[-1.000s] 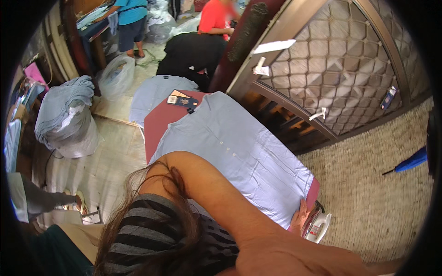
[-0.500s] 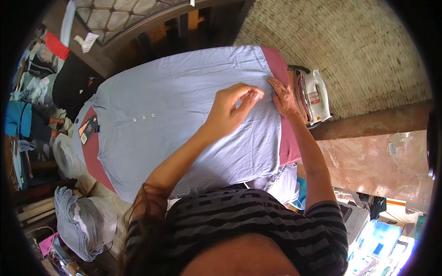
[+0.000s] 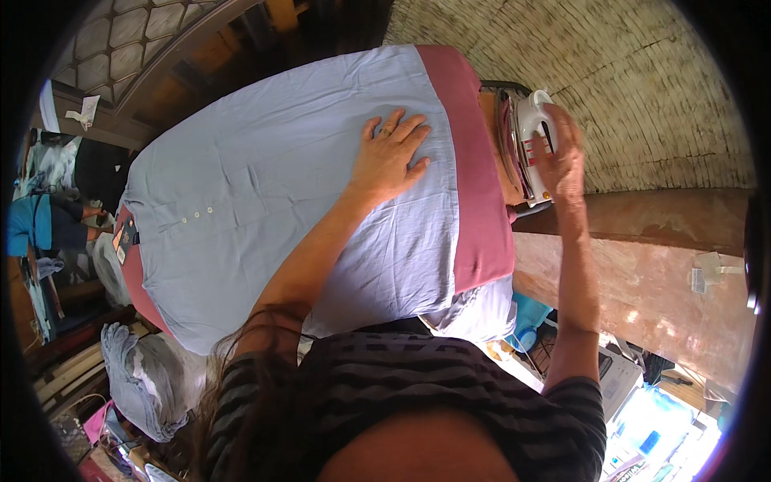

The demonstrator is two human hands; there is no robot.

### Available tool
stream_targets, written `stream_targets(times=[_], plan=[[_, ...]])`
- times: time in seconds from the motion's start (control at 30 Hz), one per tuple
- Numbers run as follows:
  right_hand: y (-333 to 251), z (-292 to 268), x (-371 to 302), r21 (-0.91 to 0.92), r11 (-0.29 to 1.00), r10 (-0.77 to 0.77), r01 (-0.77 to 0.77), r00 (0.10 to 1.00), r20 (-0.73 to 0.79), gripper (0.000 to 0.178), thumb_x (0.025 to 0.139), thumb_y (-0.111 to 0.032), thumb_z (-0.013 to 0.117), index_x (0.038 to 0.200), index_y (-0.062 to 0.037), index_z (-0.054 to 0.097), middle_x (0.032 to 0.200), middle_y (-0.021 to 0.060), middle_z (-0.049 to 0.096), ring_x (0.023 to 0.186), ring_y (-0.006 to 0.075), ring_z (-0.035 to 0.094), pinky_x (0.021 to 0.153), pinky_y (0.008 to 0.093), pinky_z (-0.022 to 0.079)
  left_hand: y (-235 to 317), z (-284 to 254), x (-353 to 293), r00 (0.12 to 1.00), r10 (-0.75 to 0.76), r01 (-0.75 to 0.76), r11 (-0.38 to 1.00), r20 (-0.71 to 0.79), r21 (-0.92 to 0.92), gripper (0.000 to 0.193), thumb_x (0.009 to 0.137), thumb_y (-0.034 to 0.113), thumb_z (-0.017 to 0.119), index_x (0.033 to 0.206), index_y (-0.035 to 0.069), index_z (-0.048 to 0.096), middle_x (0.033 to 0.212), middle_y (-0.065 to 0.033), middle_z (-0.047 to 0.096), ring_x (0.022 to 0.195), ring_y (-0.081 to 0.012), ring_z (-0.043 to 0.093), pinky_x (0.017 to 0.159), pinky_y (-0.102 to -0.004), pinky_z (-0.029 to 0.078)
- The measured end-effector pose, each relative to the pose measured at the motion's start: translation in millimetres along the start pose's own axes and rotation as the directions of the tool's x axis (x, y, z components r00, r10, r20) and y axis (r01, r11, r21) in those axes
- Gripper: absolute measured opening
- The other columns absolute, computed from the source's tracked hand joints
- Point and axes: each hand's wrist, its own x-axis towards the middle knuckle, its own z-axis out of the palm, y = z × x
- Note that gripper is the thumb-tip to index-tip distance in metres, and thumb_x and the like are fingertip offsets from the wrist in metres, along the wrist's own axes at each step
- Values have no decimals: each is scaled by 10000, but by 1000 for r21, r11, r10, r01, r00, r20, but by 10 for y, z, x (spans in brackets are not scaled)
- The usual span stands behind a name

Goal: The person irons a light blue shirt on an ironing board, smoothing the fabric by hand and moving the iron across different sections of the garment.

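1. Here's the light-blue shirt (image 3: 281, 193), spread across the middle of the frame over the burgundy board (image 3: 484, 241), hem toward the right
2. Down comes the left hand (image 3: 391, 157)! Half-curled above the cloth a moment ago, now it lies flat near the hem, upper centre, fingers spread wide, gripping nothing
3. And the right hand (image 3: 564, 157) has left the hem for the upper right, fingers bent at the handle of the white iron (image 3: 528, 116); how tightly they close, I can't tell
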Motion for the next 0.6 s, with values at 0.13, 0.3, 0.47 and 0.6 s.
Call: stream_targets(times=[0.13, 0.3, 0.47, 0.6], plan=[[620, -153, 31, -262, 952, 196, -158, 973, 124, 357, 909, -250, 635, 1135, 18, 569, 953, 222, 674, 852, 413, 642, 748, 427, 534, 43, 21, 47, 1000, 12, -12, 1000, 6, -4, 497, 843, 326, 673, 1296, 153, 569, 1431, 15, 455, 1387, -252, 369, 1097, -524, 277], [713, -8, 145, 300, 760, 492, -577, 812, 315, 352, 951, -385, 617, 912, -37, 583, 629, 65, 587, 508, 141, 547, 461, 304, 433, 13, 15, 24, 1000, 8, -8, 1000, -1, -16, 527, 841, 328, 683, 1307, 120, 553, 1421, 1, 474, 1373, -250, 391, 1095, -521, 282], [577, -172, 223, 285, 748, 471, -600, 782, 408, 371, 953, -407, 613, 839, -56, 579, 545, -14, 473, 438, 77, 447, 392, 263, 358, 13, 4, 8, 999, 19, -19, 1000, -29, -23, 570, 844, 318, 685, 1331, 75, 517, 1409, -40, 488, 1360, -251, 409, 1097, -499, 287], [43, -477, 124, 261, 790, 448, -555, 813, 372, 373, 954, -403, 611, 840, -49, 586, 520, -17, 449, 439, 74, 430, 397, 260, 344, 12, -11, 1, 999, 13, -15, 999, -43, -33, 606, 833, 311, 688, 1351, 65, 490, 1405, -69, 487, 1349, -251, 415, 1097, -485, 293]])
